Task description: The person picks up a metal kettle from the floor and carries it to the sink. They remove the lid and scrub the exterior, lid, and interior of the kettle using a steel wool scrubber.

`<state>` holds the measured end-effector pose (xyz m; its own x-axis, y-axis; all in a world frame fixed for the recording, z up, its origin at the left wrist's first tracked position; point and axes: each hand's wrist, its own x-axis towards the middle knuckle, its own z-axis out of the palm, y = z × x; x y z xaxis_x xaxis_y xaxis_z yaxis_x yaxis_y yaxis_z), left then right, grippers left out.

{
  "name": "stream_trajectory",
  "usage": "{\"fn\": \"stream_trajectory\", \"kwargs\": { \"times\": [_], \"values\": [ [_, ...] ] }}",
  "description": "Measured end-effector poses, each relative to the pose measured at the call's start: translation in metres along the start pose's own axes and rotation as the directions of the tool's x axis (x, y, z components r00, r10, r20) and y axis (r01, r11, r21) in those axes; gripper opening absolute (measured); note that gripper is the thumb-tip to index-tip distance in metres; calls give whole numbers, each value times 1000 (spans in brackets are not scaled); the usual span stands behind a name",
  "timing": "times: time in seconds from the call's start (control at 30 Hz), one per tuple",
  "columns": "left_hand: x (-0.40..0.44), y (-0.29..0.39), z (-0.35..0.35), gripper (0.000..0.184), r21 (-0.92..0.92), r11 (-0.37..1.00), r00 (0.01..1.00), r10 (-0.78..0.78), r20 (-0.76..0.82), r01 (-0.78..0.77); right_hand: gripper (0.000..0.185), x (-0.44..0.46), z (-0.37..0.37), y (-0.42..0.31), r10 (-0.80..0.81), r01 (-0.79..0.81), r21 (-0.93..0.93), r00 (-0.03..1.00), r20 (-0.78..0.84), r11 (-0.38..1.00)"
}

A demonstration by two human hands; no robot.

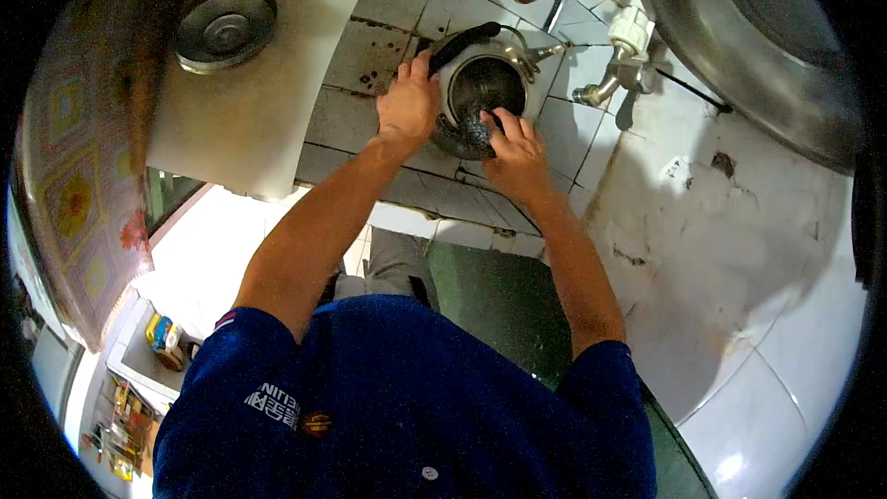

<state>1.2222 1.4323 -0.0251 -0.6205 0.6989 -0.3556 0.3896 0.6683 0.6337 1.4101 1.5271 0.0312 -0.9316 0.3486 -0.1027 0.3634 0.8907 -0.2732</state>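
Note:
A metal kettle (453, 142) stands lidless on the tiled floor of the wash area, its round mouth facing up and its spout pointing to the upper right. Its black handle (473, 37) leans toward the far left side. My left hand (407, 106) grips the kettle at the left, with the fingers by the lower end of the handle. At the near edge of the mouth, my right hand (515, 155) is closed on a dark, shiny steel wool scrubber (475, 129). Some of its fingertips are hidden at the rim.
A round metal lid (226, 30) lies on the pale countertop (231, 125) to the left. Taps (596, 83) jut from the wall beyond the spout. A large metal basin (767, 65) occupies the upper right. Patterned cloth (78, 185) hangs at far left.

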Motion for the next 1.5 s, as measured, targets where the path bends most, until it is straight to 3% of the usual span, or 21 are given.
{"fn": "stream_trajectory", "kwargs": {
  "times": [0.1, 0.17, 0.3, 0.37, 0.4, 0.47, 0.6, 0.67, 0.73, 0.83, 0.87, 0.93, 0.97, 1.03, 1.07, 1.13, 1.17, 1.23, 1.27, 1.33, 1.5],
  "values": [
    [2, -2, 0, 48, 13, 1000, 1000, 25, -7, -25, 54, 1, 0, 1, -38, 38, -29, 999, 3, 999],
    [3, -2, -1, 48, 25, 999, 999, 33, 10, -33, 39, 3, 17, 19, -100, 105, -30, 986, 132, 994],
    [4, -4, 3, 49, 37, 998, 999, 39, 32, -40, 20, 17, 7, 23, -132, 141, -26, 968, 215, 990],
    [5, -2, 1, 50, 52, 998, 996, 28, 79, -32, 8, 23, -8, 29, -161, 134, 110, 940, 301, 985],
    [5, 0, 0, 51, 76, 997, 997, 16, 81, -22, 8, 19, -2, 37, -149, 121, 110, 943, 298, 987],
    [5, 1, 0, 52, 99, 995, 997, 9, 82, -17, 23, 8, 16, 53, -151, 127, 233, 985, 86, 964],
    [0, -1, 7, 56, 55, 998, 999, 11, 33, -12, 22, 6, 20, 33, -128, 119, 170, 991, 43, 978],
    [1, 3, 9, 58, 69, 998, 1000, 12, 11, -13, 15, 12, 18, 29, -204, 208, 193, 978, -40, 959],
    [-1, 7, 2, 61, 201, 976, 995, 95, -35, -86, 17, 2, 20, 39, -123, 120, 185, 992, 7, 975],
    [-8, 1, 2, 70, 240, 937, 957, 279, -84, -252, 33, -10, 22, 54, -42, 109, 204, 951, -305, 973],
    [-10, 1, 1, 74, 300, 903, 932, 349, -96, -307, 33, -16, 24, 54, -32, 101, 202, 946, -321, 974],
    [-13, -5, -1, 70, 302, 880, 911, 405, -76, -366, 25, -29, 8, 31, 455, -358, 364, 861, -227, 860],
    [-14, -8, -3, 64, 335, 835, 882, 471, -28, -436, 25, -35, 8, 20, 462, -361, 368, 854, -238, 857],
    [-16, -11, -5, 50, 352, 762, 817, 576, 17, -544, 19, -43, 12, -8, 826, -548, 679, 540, -158, 488],
    [-17, -12, -6, 50, 354, 755, 813, 582, 23, -551, 19, -44, 12, -22, 831, -548, 683, 533, -159, 482],
    [-21, -9, -12, 46, 339, 720, 786, 609, 107, -605, 27, -42, 14, -46, 947, -498, 840, 317, -55, 216],
    [-19, -6, -15, 46, 342, 712, 779, 617, 114, -614, 27, -39, 28, -50, 950, -493, 844, 307, -56, 209],
    [-18, -3, -17, 36, 285, 606, 668, 696, 263, -743, 32, -35, 58, -55, 890, -610, 677, 429, -156, 412],
    [-15, -2, -17, 36, 286, 599, 662, 700, 266, -748, 32, -33, 64, -55, 893, -608, 681, 422, -158, 408],
    [-13, -4, -16, 22, 286, 586, 652, 703, 285, -758, 31, -26, 60, -57, 879, -733, 511, 464, -108, 450],
    [-10, -5, -8, 16, 283, 589, 652, 710, 265, -757, 22, -2, 45, -22, 867, -773, 402, 479, -137, 491]
  ]
}}
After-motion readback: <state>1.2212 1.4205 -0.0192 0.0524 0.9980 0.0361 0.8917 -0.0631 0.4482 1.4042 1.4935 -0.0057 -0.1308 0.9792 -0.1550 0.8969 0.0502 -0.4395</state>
